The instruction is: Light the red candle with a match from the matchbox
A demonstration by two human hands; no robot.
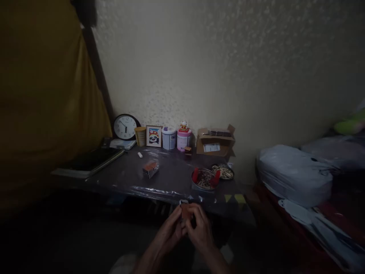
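Near the table's front edge, both my hands are closed around a small brown box [186,211] that looks like a matchbox, with a pale, dark-edged upper end. My left hand [172,224] grips its left side and supports it from below. The fingers of my right hand [200,226] are bent against its right side and front face. Beyond my hands stands a round bowl [205,186] of small dark and pale bits with two red pieces at its sides. A plate [233,176] of pale and dark thin sticks is behind it. The room is dim, so fine detail is lost.
On the table [171,171] lie a wrapped brown pack [151,167] and a small white piece [140,155]. Along the wall stand a clock [125,126], a picture frame [154,136], tubs [169,139] and a cardboard box [215,146]. White bags [293,175] lie to the right.
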